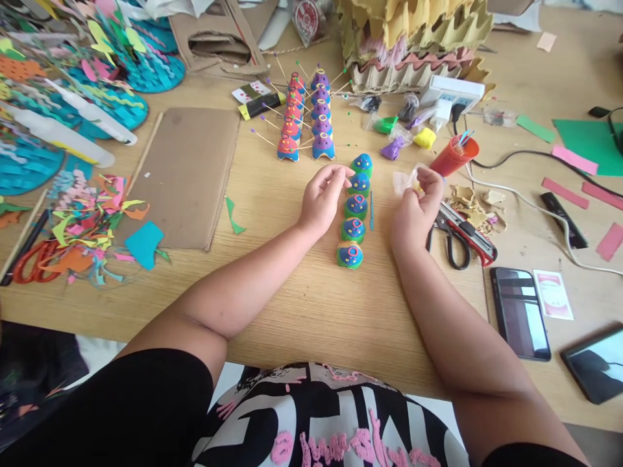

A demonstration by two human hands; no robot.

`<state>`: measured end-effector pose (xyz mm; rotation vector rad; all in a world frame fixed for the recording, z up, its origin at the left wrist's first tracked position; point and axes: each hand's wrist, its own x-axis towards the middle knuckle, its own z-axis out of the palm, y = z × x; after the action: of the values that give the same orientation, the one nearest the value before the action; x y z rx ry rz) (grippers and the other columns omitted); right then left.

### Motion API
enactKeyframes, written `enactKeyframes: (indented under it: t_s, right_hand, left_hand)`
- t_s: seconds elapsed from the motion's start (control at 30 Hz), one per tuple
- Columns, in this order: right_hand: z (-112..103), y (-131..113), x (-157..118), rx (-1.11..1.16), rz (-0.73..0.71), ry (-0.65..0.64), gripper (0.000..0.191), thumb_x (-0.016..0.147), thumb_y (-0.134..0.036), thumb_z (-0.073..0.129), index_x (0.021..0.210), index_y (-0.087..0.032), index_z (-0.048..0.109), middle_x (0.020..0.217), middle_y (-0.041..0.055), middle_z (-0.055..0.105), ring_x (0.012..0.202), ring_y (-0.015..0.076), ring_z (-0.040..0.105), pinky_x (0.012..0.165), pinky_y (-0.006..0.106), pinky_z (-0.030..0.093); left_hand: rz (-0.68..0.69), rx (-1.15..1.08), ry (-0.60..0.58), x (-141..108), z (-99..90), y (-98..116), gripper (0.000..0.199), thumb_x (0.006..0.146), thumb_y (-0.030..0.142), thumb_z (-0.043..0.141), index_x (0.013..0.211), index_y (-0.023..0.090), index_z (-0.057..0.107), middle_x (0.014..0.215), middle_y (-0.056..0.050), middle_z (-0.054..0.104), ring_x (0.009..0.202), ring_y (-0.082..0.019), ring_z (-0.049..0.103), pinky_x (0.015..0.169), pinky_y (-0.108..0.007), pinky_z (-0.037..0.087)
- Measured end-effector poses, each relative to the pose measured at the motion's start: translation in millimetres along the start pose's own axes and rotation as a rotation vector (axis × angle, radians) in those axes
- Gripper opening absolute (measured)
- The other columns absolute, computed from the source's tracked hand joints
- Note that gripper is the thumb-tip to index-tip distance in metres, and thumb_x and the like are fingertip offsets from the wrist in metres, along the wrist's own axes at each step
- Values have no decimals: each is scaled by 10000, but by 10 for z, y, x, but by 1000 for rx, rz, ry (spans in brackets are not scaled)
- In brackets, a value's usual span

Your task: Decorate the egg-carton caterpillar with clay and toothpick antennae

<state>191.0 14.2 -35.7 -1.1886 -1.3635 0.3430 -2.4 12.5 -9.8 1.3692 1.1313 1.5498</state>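
Observation:
A column of several blue and green clay-covered bumps [354, 231] with small faces and red rings stands mid-table. My left hand [325, 196] is beside its upper end, thumb and fingertips pinched together near the second bump; whatever they hold is too small to name. To the right of the column, my right hand [417, 206] is curled with its fingertips together, next to a clear plastic bag [403, 183]; what it grips is hidden. Between my hands lies a thin blue tool [372, 211]. Behind stand red-and-blue bumps [288, 146] and purple-and-blue bumps [323, 144] with pins.
Scissors and a red cutter [470, 235] lie right of my right hand, near a tilted red cup [455, 154] and a phone [520, 312]. At left are cardboard [182, 175] and paper scraps [87, 227]. Egg trays [413, 78] stand at the back.

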Motion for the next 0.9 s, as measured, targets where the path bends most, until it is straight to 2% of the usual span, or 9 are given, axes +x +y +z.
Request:
enactKeyframes:
  t_s: [0.03, 0.13, 0.23, 0.33, 0.47, 0.6, 0.73, 0.9]
  right_hand:
    - [1, 36, -12, -70, -7, 49, 373, 932, -188, 431, 1274, -281, 545, 1257, 88, 528, 1244, 242, 549, 1045, 519, 523]
    - [38, 49, -38, -221, -11, 53, 463, 806, -76, 475, 1198, -267, 633, 1206, 91, 555, 1213, 268, 551, 1083, 590, 487]
    - [78, -35, -46, -287, 45, 3, 550, 710, -9, 466, 1142, -265, 689, 1182, 96, 569, 1172, 273, 546, 1067, 590, 492]
    - [91, -139, -44, -329, 87, -63, 574, 685, 20, 467, 1105, -276, 724, 1195, 93, 589, 1184, 275, 533, 1084, 581, 486]
    - [80, -224, -32, -363, 149, -106, 493, 752, 14, 486, 1049, -269, 759, 1142, 91, 622, 1172, 278, 544, 1098, 594, 472]
    - [63, -242, -13, -288, 129, -59, 361, 854, -47, 534, 1052, -251, 756, 1156, 90, 614, 1176, 261, 566, 1096, 563, 488]
    - [43, -293, -1, -207, 32, -8, 227, 922, -153, 603, 1084, -255, 726, 1163, 79, 607, 1181, 242, 591, 1104, 532, 501]
    - [46, -432, -20, -119, -126, -26, 191, 992, -227, 585, 1118, -278, 719, 1167, 70, 639, 1194, 219, 611, 1096, 485, 525]
  left_hand:
    - [4, -14, 0, -1, 2, 0, 465, 995, 666, 542, 962, 238, 722, 854, -19, 712, 886, -148, 696, 888, -297, 553]
    - [5, -40, -2, -3, 10, -4, 437, 996, 640, 559, 951, 237, 723, 847, -13, 711, 868, -141, 694, 882, -292, 552]
    - [1, -67, -3, -4, 16, -2, 396, 994, 603, 587, 933, 235, 722, 859, -10, 719, 850, -134, 689, 869, -284, 548]
    - [-6, -81, -2, -6, 21, 8, 360, 993, 563, 603, 922, 232, 723, 856, -8, 718, 844, -130, 683, 864, -277, 545]
    - [-7, -84, -11, -8, 29, 9, 299, 976, 517, 642, 948, 229, 720, 878, -8, 732, 862, -131, 693, 863, -272, 554]
    - [40, -76, -20, -8, 39, -24, 249, 905, 464, 749, 969, 226, 710, 938, -10, 748, 894, -135, 698, 864, -274, 558]
    - [62, -4, -29, -19, 25, -19, 211, 907, 415, 755, 998, 231, 711, 973, -19, 748, 923, -149, 700, 863, -289, 551]
    - [149, 182, -42, -46, -15, 63, 160, 953, 388, 710, 1028, 248, 728, 1105, -42, 764, 1101, -194, 678, 1022, -346, 509]
